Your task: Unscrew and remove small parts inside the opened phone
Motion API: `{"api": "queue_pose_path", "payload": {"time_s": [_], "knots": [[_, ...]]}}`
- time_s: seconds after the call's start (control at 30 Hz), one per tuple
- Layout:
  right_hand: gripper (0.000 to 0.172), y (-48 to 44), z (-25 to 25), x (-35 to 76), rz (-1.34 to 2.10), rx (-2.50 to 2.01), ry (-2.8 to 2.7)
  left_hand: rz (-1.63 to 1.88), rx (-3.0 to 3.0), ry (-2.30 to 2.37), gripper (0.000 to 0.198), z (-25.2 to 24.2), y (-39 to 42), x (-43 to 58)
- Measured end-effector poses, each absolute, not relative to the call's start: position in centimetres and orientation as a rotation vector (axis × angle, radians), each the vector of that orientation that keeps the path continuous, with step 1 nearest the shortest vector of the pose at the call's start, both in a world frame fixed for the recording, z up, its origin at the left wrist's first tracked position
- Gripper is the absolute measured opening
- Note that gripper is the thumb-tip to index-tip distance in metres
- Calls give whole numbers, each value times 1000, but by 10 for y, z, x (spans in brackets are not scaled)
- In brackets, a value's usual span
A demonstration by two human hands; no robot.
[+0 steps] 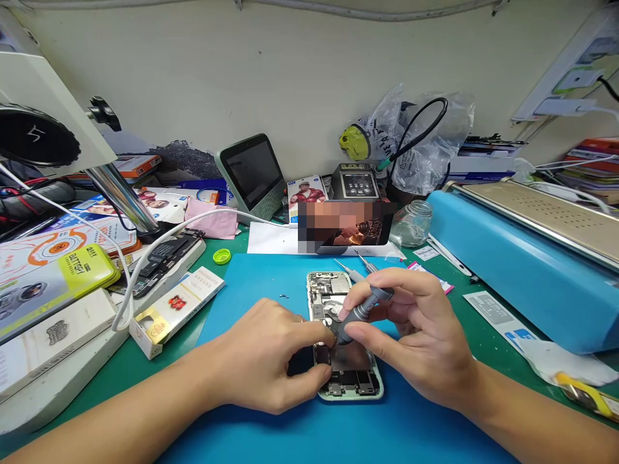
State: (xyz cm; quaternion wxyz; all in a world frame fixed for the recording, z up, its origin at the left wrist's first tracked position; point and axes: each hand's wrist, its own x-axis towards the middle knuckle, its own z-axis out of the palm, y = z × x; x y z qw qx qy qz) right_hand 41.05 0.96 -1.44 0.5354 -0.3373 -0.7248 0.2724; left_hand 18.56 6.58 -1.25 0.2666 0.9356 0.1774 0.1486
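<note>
An opened phone [333,293] with its inner parts bare lies on a blue mat [261,277] in front of me. My right hand [416,328] is closed round a grey screwdriver [362,312], its tip down on the phone's middle. My left hand [271,354] rests on the phone's left side, fingers curled and pinched at the frame beside the screwdriver tip; I cannot make out anything between them. Two more screwdrivers [355,267] lie on the mat just behind the phone.
A blue machine [522,270] fills the right side. A glass jar [413,222], a small screen [254,174] and a soldering station [358,183] stand behind. Boxes [174,309], a white cable [123,283] and a green cap [222,256] lie left.
</note>
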Motion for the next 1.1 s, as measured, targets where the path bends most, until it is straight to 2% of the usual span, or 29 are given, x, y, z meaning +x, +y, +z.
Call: {"api": "queue_pose_path", "payload": {"time_s": [0.3,0.6,0.9,1.1], "knots": [[52,8,-12,411,636,-795,-1700,393,2462,482,11,-10,67,183],[50,8,-8,410,588,-787,-1697,421,2421,478,4,-12,72,182],[51,9,-5,412,498,-826,-1679,473,2405,519,9,-13,72,182],[48,11,-4,413,461,-853,-1662,614,2349,807,19,1,80,171]]}}
